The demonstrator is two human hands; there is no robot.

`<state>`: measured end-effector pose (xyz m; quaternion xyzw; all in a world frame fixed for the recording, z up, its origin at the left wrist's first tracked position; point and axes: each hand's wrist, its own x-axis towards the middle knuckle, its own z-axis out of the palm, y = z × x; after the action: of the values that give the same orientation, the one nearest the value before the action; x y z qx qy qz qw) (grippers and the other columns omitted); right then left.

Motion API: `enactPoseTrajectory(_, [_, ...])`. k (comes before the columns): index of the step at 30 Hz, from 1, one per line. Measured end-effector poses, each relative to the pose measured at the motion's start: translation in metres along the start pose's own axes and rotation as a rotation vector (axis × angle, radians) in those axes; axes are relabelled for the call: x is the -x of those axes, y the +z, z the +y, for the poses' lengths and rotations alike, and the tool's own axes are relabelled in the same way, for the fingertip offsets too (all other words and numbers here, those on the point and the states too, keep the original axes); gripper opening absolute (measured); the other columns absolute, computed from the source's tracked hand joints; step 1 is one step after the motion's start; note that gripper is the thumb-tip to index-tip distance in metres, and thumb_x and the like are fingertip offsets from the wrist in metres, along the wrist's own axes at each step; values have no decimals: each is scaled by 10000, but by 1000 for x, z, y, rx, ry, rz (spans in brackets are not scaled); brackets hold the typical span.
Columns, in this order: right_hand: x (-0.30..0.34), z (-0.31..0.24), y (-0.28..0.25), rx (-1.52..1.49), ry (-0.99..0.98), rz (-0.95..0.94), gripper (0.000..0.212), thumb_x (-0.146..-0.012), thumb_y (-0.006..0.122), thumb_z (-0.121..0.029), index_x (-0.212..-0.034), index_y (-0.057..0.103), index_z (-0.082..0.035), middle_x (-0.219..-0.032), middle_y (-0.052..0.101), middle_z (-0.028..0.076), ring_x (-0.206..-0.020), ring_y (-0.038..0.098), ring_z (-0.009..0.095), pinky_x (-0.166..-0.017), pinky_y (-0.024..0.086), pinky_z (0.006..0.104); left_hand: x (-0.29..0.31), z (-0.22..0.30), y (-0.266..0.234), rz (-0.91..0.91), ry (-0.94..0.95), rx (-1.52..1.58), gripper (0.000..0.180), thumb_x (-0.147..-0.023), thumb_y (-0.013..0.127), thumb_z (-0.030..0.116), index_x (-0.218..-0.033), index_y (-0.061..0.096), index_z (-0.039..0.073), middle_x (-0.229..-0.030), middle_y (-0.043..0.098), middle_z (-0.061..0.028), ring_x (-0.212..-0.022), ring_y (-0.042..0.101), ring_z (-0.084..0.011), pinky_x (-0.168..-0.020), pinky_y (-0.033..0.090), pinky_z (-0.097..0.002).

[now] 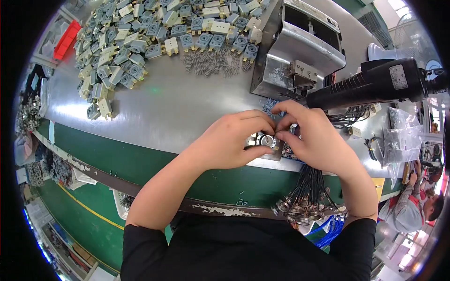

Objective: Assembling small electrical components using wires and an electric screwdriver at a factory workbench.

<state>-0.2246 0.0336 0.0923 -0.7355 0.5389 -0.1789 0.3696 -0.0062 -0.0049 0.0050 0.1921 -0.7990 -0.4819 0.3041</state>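
Note:
My left hand (236, 139) curls its thumb and fingers around a small round part (267, 140) with a shiny metal ring, which sits on a flat metal block (273, 155) near the table's front edge. My right hand (311, 138) meets it from the other side, its thumb and fingertips pinched together just beside the part. Whatever lies between the right fingertips is too small or too hidden to name. Behind the hands, small blue screws (269, 106) lie scattered. A black electric screwdriver (363, 86) rests at the right, its tip close behind my right hand.
Grey and cream switch-like housings (154, 33) pile across the far left, with loose springs (208, 63) before them. A metal machine (300, 51) stands behind the hands. Black cables with metal ends (307, 196) hang over the front edge. Plastic bags (402, 136) lie right; another person (408, 206) sits beyond.

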Motion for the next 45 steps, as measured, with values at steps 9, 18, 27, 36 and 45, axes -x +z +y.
enactPoseTrajectory(9, [12,4,13,243,-147,95,315,-859,714,-52,-1154,603,-48,-883,711,156,-872,693,377,-731,540,477,0,5,-1,-17,-73,-37,332,-778,858,80,-1061,698,12,-1136,715,-146,-1065,708,-345,-930,571,-421])
enactPoseTrajectory(18, [50,2,-6,533,-506,453,423,-845,810,-126,-1195,593,-29,-863,668,102,-786,674,242,-675,504,382,1,4,-2,5,12,-81,285,-805,834,82,-1071,753,17,-1150,740,-139,-1027,728,-330,-893,593,-402])
enactPoseTrajectory(27, [-5,12,-32,-791,-493,917,852,-1006,570,-622,-1541,321,-7,-1100,633,174,-955,657,253,-888,524,377,-4,3,-4,-24,50,-68,273,-814,827,80,-1070,754,18,-1145,745,-141,-1023,730,-328,-885,595,-402])
enactPoseTrajectory(36, [-28,-9,-47,-995,-439,427,1011,-921,422,-861,-1478,360,-20,-909,518,93,-734,549,211,-717,479,373,-4,7,-2,-17,21,-73,290,-796,840,96,-1069,761,39,-1149,750,-127,-1030,731,-313,-885,595,-402])
enactPoseTrajectory(45, [-54,-8,-61,-802,-561,672,992,-961,360,-838,-1475,398,9,-893,523,91,-730,531,206,-704,460,367,-5,5,-3,-23,17,-77,312,-781,847,96,-1079,764,48,-1154,749,-111,-1025,732,-306,-884,597,-400])
